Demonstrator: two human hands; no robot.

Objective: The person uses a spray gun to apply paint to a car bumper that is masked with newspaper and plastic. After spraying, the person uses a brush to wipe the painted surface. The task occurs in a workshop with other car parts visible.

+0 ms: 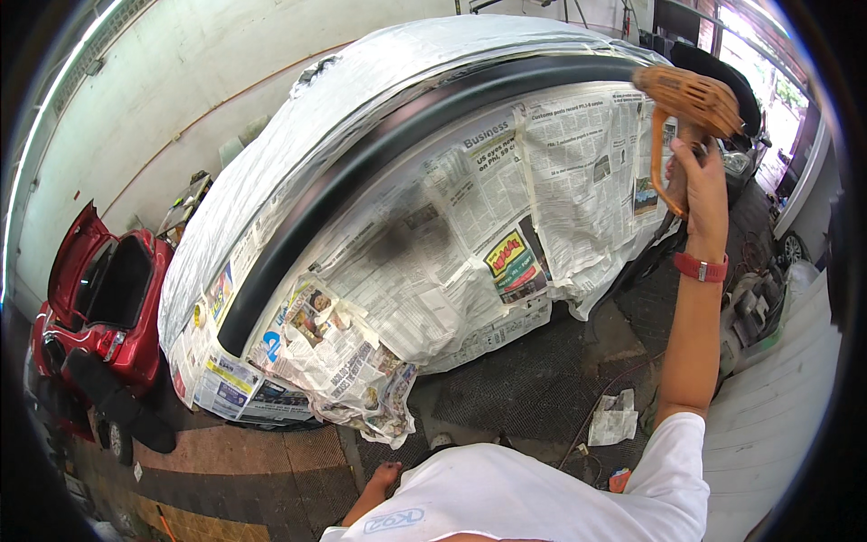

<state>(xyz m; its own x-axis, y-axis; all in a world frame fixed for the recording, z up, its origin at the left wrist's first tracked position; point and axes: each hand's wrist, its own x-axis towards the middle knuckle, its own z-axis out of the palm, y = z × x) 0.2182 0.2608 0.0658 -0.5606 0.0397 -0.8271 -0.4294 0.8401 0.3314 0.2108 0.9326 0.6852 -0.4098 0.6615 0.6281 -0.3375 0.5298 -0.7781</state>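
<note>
A pale wall (217, 63) backs headlined newspaper (564, 163) left of the right hand's (706, 185) fingers, clamped on an orange vented tool (691, 98); left hand's (386, 473) fingers unclear.

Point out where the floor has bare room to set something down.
Dark floor between the newspaper covering, white shirt and loose paper sheet looks bare; so does the brown patch between the black piece and left hand. Crowded: grey clutter at far right, and beside the red car.
</note>
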